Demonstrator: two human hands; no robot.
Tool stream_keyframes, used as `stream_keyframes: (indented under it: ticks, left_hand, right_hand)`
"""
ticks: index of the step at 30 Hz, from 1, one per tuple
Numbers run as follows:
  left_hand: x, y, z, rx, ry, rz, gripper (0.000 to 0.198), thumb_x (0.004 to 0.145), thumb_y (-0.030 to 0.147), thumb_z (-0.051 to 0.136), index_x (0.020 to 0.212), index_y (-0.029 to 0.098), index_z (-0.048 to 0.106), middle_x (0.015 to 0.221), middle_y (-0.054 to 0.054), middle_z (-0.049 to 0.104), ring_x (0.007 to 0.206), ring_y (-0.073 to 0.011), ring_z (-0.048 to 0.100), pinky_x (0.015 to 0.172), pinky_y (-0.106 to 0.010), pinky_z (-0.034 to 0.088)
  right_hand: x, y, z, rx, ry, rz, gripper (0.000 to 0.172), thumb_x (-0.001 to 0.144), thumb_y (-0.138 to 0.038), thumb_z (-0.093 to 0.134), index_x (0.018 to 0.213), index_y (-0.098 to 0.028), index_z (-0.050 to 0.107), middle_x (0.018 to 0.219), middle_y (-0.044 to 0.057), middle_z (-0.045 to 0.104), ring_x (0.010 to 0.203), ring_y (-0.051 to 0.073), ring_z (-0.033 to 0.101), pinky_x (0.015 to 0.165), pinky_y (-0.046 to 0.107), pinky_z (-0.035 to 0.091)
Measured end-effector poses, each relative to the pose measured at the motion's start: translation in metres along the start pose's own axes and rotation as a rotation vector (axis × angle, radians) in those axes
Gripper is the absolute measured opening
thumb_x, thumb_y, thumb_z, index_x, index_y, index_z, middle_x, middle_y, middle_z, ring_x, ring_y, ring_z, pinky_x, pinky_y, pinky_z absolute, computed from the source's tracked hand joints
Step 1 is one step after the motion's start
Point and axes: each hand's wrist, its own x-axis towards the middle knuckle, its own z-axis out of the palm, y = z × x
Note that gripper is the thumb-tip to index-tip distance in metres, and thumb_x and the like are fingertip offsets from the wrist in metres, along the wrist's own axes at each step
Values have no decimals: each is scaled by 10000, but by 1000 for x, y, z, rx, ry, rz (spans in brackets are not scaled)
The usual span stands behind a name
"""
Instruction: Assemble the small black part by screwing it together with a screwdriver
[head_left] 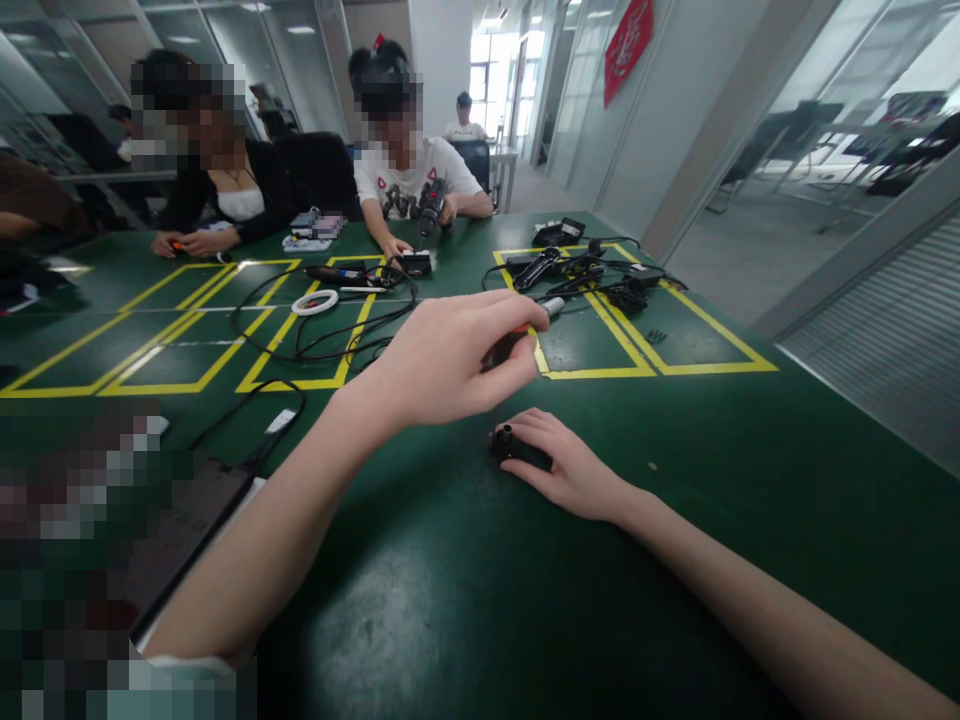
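Note:
My left hand (457, 350) is raised over the table, its fingers wrapped round a dark handled tool (504, 348) with a bit of red on it. A silver metal end sticks out beyond the fingertips and seems to belong to that tool; most of the handle is hidden. Lower and to the right, my right hand (574, 460) rests on the green tabletop, gripping a black elongated part (525, 448). A short round post stands up near the part's left end, and its right end is covered by the palm.
Yellow tape (600, 374) marks rectangles on the table. Black cables and tools (555, 268) lie at the back right; a white tape ring (315, 302) and looped cable are left of centre. Across the table, a person holds a power drill (431, 205) over a black part (416, 262).

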Motion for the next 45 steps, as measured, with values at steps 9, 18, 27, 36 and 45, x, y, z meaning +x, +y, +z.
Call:
stream_keyframes:
  ticks: [9,18,27,36,45]
  left_hand:
    - [-1,4,-1,26,-36,-3,220,920,304,526,951,176,702,725,-11,699,650,-138,626,593,-238,394]
    - [0,3,-2,35,-65,-63,203,914,282,520,954,192,698,711,-2,690,648,-135,628,608,-232,401]
    - [-1,4,-4,43,-71,-56,277,845,205,522,1063,183,690,885,-43,739,770,-168,657,672,-257,453]
    - [-3,5,-2,15,-98,-9,310,838,164,529,1116,190,665,914,-35,725,795,-168,651,672,-254,446]
    - [-3,5,2,0,-108,25,374,877,116,504,1215,220,627,1153,-67,652,876,-159,626,712,-253,475]
  right_hand:
    - [-2,0,2,-5,-10,63,306,915,-335,751,1148,-198,605,1105,126,732,1041,302,672,921,493,572]
    - [-3,3,2,14,14,37,252,960,-304,692,1184,-198,649,1117,127,731,1058,299,656,951,511,559]
    - [-3,1,-2,1,5,35,253,940,-255,698,1182,-199,648,1162,139,704,1074,302,652,930,516,588]
    - [-5,3,-1,-16,-7,32,242,950,-278,690,1182,-215,660,1166,139,737,1081,320,684,960,556,585]
    - [-9,6,-1,-28,-34,25,211,968,-214,650,1179,-201,650,1118,129,732,1050,296,690,945,518,603]
